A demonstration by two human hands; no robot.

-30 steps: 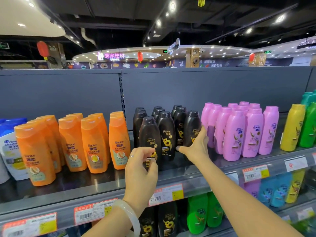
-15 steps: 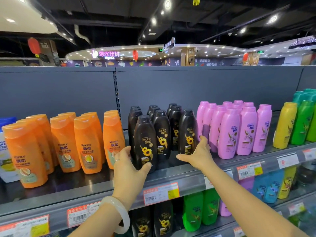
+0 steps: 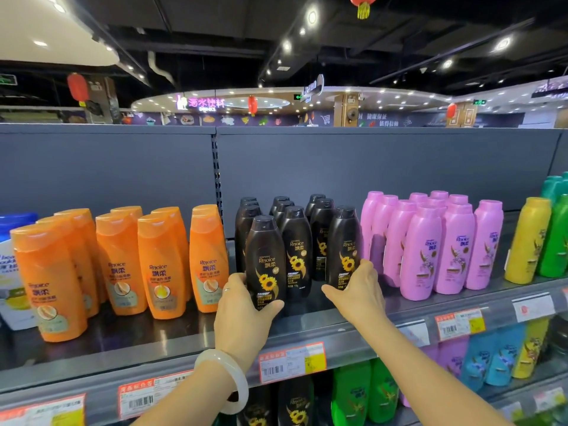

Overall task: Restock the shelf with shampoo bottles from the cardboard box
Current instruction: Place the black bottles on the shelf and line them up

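Currently both hands are up at the shelf point(image 3: 307, 333) among the black bottles. Left hand point(image 3: 242, 315) has its grip wrapped around the front-left black bottle point(image 3: 266, 259), thumb on the right side of its base, fingers round the left; bottle upright, standing at the front of the black group. Right hand point(image 3: 358, 290) lies against the base of the front-right black bottle point(image 3: 344, 244), thumb across its front low down, fingers round its right side; can't tell how firmly it holds. More black bottles point(image 3: 296, 241) stand upright between and behind. Orange bottles point(image 3: 159, 259) just left of the group, pink bottles point(image 3: 430, 241) just right, yellow bottle point(image 3: 528, 238) further right. White bangle point(image 3: 233, 379) on my left wrist. Price tags point(image 3: 292, 361) along the shelf edge.
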